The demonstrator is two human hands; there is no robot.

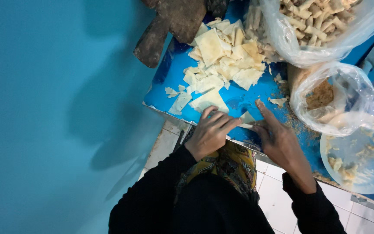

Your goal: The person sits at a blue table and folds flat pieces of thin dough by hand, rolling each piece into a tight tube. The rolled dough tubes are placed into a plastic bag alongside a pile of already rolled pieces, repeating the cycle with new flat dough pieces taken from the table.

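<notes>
Left hand [211,132], fingers curled and pressed down, bears on a small pale square pastry wrapper [246,118] at the near edge of the blue plastic work board [243,99]. Right hand [275,138] meets it from the right, index finger extended, remaining fingertips pinching the same wrapper; both hands close together on it, apparently mid-fold or mid-roll. Just beyond the hands: loose heap of flat, unrolled pale wrappers [221,60], a fair number, so much appears left to do. Far right: clear plastic bag of finished pale rolled pieces [321,19], well filled. Right of the hands: clear bag holding brown crumbly filling [321,95], partly used up by the look of it. Near right: translucent round dish [358,156] with scraps. Brown crumbs litter the board.
</notes>
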